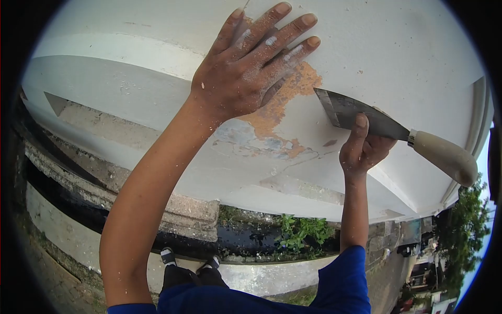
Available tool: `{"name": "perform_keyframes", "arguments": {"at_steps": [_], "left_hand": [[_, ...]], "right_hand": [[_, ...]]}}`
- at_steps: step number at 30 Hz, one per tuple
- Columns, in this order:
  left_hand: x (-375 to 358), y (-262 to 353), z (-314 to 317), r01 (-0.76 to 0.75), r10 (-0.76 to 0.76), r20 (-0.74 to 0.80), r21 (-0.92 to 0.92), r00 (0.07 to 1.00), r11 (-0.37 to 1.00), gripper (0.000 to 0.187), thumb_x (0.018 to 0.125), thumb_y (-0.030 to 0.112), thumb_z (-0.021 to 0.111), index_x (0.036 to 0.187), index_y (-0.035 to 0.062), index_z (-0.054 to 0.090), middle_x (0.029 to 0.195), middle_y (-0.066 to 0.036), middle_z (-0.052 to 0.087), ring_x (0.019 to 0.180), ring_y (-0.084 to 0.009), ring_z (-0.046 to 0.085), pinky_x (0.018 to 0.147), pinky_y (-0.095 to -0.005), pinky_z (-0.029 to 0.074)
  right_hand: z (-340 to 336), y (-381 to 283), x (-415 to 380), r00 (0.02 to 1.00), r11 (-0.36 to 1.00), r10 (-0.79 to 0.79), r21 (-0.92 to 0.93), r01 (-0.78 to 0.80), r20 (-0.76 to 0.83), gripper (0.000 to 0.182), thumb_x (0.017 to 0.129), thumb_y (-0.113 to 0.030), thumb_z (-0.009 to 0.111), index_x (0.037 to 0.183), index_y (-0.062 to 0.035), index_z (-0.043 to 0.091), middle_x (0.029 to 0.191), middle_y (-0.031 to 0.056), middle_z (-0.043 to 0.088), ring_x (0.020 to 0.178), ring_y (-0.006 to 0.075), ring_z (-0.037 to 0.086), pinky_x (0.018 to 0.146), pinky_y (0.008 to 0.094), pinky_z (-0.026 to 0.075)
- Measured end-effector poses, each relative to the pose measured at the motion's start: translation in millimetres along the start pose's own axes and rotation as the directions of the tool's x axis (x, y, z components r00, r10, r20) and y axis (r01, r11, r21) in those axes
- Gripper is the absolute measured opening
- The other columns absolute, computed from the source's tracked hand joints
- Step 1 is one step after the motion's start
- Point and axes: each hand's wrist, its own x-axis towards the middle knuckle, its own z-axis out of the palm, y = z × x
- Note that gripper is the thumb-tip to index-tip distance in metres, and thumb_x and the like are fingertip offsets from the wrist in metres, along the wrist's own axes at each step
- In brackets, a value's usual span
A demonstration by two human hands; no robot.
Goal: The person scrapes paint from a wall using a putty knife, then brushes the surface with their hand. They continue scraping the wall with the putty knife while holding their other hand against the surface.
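My left hand [246,68] lies against the white wall [387,47], fingers stretched out and slightly apart, with pale dust on the knuckles. Part of a bare orange-brown patch [285,102], where paint has come off, is hidden behind it. A scraper [361,112] with a broad metal blade and a pale handle is in my right hand [366,149]. My thumb presses on the blade, and the rest of those fingers go behind it. The blade's wide edge points left, close to the patch, while the handle sticks out to the right.
Below the wall runs a dark drain [246,240] with green plants [303,235] growing in it. My feet stand on a narrow concrete ledge [261,277] beside the drain. A broken concrete block [191,214] juts out at the wall's foot. Trees [460,225] show far right.
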Motion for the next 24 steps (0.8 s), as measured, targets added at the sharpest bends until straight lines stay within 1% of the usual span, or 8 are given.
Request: {"name": "perform_keyframes", "arguments": {"at_steps": [4,7,9,12,16,19,20,24], "left_hand": [[-1.0,1.3,0.2,0.026,-0.026,-0.009,-0.045,1.000,0.999,0.036,0.080,0.027,0.045,0.114,0.0181,0.052,0.128,0.000,0.041,0.124,-0.0208,0.028,0.106,-0.0406,0.003],[-4.7,1.2,5.6,0.049,-0.059,-0.099,-0.102,0.993,0.994,0.034,0.077,0.025,0.050,0.111,0.0177,0.055,0.125,0.000,0.046,0.122,-0.0212,0.032,0.105,-0.0391,0.007],[-2.7,-0.3,1.4,0.038,-0.044,-0.072,-0.086,0.996,0.996,0.034,0.077,0.026,0.051,0.110,0.0175,0.055,0.125,0.000,0.045,0.122,-0.0212,0.032,0.105,-0.0393,0.007],[-3.7,1.1,5.4,0.043,-0.058,-0.126,-0.118,0.990,0.992,0.034,0.077,0.027,0.051,0.109,0.0169,0.056,0.124,0.000,0.046,0.122,-0.0214,0.033,0.105,-0.0393,0.008],[-1.7,3.7,-0.9,0.066,-0.074,-0.060,-0.131,0.995,0.989,0.034,0.079,0.029,0.050,0.109,0.0165,0.056,0.124,-0.001,0.046,0.122,-0.0222,0.033,0.105,-0.0397,0.008],[-2.7,2.4,-5.2,0.061,-0.065,-0.034,-0.106,0.997,0.992,0.035,0.080,0.032,0.049,0.110,0.0162,0.056,0.125,-0.002,0.045,0.123,-0.0224,0.031,0.105,-0.0401,0.008],[-3.9,2.4,-3.5,0.057,-0.061,-0.041,-0.109,0.997,0.992,0.035,0.080,0.033,0.049,0.110,0.0159,0.056,0.126,-0.002,0.044,0.123,-0.0224,0.030,0.105,-0.0402,0.007],[-4.9,2.6,-4.2,0.047,-0.046,0.027,-0.060,0.999,0.997,0.036,0.081,0.033,0.047,0.111,0.0146,0.055,0.129,-0.002,0.041,0.124,-0.0224,0.028,0.105,-0.0402,0.007]], "right_hand": [[-9.2,-0.4,9.1,0.950,0.968,-0.233,-0.049,0.248,0.208,0.034,0.077,0.009,0.050,0.105,0.0045,0.032,0.094,0.0178,0.050,0.077,0.0165,0.054,0.066,0.0237,0.044],[-3.0,12.7,2.5,0.985,0.984,-0.172,-0.041,0.173,0.027,0.036,0.076,0.010,0.049,0.106,0.0042,0.031,0.094,0.0177,0.050,0.074,0.0189,0.056,0.061,0.0248,0.045],[-8.7,6.7,17.6,0.882,0.938,-0.346,0.084,0.337,0.319,0.035,0.076,0.009,0.049,0.105,0.0037,0.031,0.094,0.0186,0.050,0.073,0.0179,0.056,0.061,0.0243,0.046],[-9.7,12.9,8.1,0.981,0.982,-0.183,-0.034,0.185,0.068,0.036,0.075,0.008,0.052,0.105,0.0047,0.031,0.093,0.0178,0.052,0.068,0.0173,0.058,0.058,0.0243,0.046],[-7.1,3.2,14.2,0.908,0.946,-0.309,-0.012,0.325,0.283,0.033,0.078,0.005,0.052,0.104,0.0042,0.033,0.087,0.0166,0.054,0.070,0.0162,0.056,0.061,0.0237,0.045],[1.0,8.8,7.2,0.996,0.995,-0.085,0.051,0.087,-0.040,0.031,0.080,0.002,0.051,0.104,0.0035,0.032,0.090,0.0150,0.052,0.078,0.0151,0.054,0.068,0.0241,0.044],[-2.2,7.6,6.5,0.954,0.942,-0.252,-0.183,0.280,0.164,0.030,0.081,0.000,0.051,0.104,0.0037,0.032,0.090,0.0157,0.052,0.076,0.0142,0.054,0.068,0.0230,0.044],[-6.5,6.2,11.0,0.972,0.977,-0.204,-0.031,0.209,0.119,0.040,0.076,0.010,0.050,0.109,0.0027,0.030,0.089,0.0171,0.055,0.069,0.0179,0.058,0.058,0.0256,0.046]]}}
